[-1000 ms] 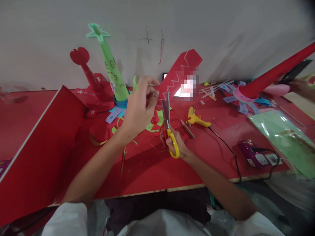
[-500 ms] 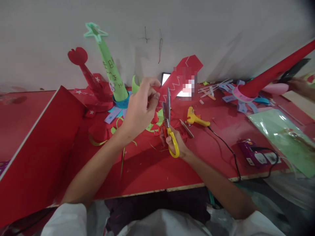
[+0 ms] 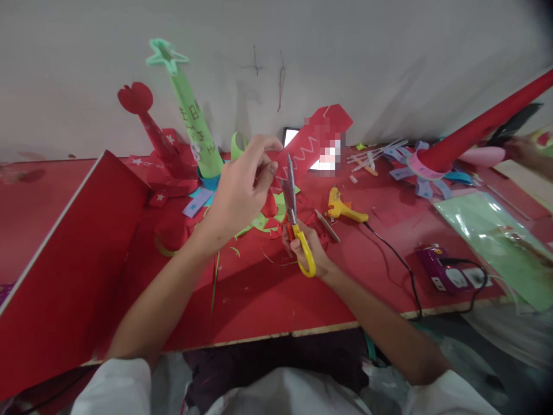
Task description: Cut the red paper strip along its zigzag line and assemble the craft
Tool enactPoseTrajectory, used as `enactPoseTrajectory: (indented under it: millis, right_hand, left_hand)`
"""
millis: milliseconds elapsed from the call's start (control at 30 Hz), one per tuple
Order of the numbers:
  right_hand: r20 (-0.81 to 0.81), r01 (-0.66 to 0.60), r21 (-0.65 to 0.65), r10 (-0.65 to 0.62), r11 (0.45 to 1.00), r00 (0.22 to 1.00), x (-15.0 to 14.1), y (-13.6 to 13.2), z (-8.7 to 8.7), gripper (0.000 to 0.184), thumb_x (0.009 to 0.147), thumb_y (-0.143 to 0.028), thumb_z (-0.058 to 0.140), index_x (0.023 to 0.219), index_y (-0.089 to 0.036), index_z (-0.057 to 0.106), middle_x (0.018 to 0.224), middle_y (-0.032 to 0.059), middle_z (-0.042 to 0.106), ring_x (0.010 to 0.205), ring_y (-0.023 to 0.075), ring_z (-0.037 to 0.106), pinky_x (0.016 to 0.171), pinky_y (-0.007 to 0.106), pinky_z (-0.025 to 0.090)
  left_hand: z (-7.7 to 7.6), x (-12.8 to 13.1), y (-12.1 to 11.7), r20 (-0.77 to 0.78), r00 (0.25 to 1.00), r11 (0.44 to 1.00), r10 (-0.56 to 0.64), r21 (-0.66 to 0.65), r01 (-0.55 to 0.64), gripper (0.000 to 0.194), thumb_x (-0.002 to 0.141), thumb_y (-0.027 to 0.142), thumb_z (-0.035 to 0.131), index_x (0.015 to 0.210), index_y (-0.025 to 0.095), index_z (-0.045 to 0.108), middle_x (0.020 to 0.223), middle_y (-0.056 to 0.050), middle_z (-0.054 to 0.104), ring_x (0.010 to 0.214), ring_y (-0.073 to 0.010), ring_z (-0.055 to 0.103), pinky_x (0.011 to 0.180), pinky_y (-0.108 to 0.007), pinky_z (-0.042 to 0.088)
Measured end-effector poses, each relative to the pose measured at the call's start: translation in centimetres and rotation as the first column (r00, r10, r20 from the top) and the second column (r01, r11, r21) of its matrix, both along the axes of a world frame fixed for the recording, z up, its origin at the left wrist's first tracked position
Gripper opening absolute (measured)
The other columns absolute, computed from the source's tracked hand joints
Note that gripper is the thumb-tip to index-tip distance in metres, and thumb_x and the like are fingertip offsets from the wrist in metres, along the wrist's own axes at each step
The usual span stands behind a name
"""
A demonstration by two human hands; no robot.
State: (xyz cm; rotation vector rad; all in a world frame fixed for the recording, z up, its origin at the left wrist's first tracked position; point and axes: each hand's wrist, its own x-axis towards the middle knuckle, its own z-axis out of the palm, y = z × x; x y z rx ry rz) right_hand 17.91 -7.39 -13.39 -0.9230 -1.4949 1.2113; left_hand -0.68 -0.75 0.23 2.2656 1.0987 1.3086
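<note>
Pinching red paper [image 3: 301,154]: left hand [image 3: 246,187] | gripping scissors [image 3: 290,199]: right hand [image 3: 315,246] | paper tip lower than before

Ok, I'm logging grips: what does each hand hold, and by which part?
Left hand: red paper, by its left edge. Right hand: scissors, by the handles.

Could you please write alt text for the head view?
A person's left hand holds a zigzag-marked red paper strip; the right hand holds scissors at its lower end. A yellow glue gun lies on the red table.

The red paper strip [image 3: 300,151] is partly pixelated; the view's right edge crops 1 red cone [image 3: 484,129].
</note>
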Motion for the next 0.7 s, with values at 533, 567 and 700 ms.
enactPoseTrajectory:
  millis: [533,567,700]
  right_hand:
    - [0.013,0.021,0.028,-0.021,0.999,1.0,0.5,0.2,-2.1,0.067,0.091,-0.089,0.058,0.09,-0.022,0.057,0.076,-0.002,0.051,0.059,0.0114,0.043,0.051,0.027,0.035]
    - [0.013,0.021,0.027,-0.021,0.999,1.0,0.5,0.2,-2.0,0.067,0.091,-0.089,0.058,0.09,-0.022,0.057,0.076,-0.0021,0.052,0.059,0.0113,0.043,0.051,0.027,0.034]
    - [0.021,0.019,0.02,-0.019,1.0,1.0,0.4,0.2,-1.8,0.066,0.092,-0.089,0.057,0.091,-0.022,0.057,0.076,-0.0017,0.052,0.059,0.0116,0.043,0.051,0.027,0.035]
  left_hand:
    - [0.1,0.1,-0.1,-0.019,1.0,1.0,0.002,0.015,-0.001,0.029,0.108,0.02,0.055,0.132,0.03,0.066,0.072,0.005,0.057,0.06,-0.0127,0.051,0.067,-0.028,0.047]
    - [0.1,0.1,-0.1,-0.017,1.0,1.0,0.001,0.015,-0.001,0.029,0.108,0.021,0.055,0.132,0.03,0.066,0.072,0.005,0.058,0.06,-0.0127,0.051,0.067,-0.028,0.048]
    - [0.0,0.1,-0.1,-0.003,1.0,1.0,0.001,0.013,-0.001,0.027,0.108,0.023,0.055,0.131,0.031,0.066,0.072,0.005,0.057,0.06,-0.0134,0.051,0.067,-0.029,0.049]
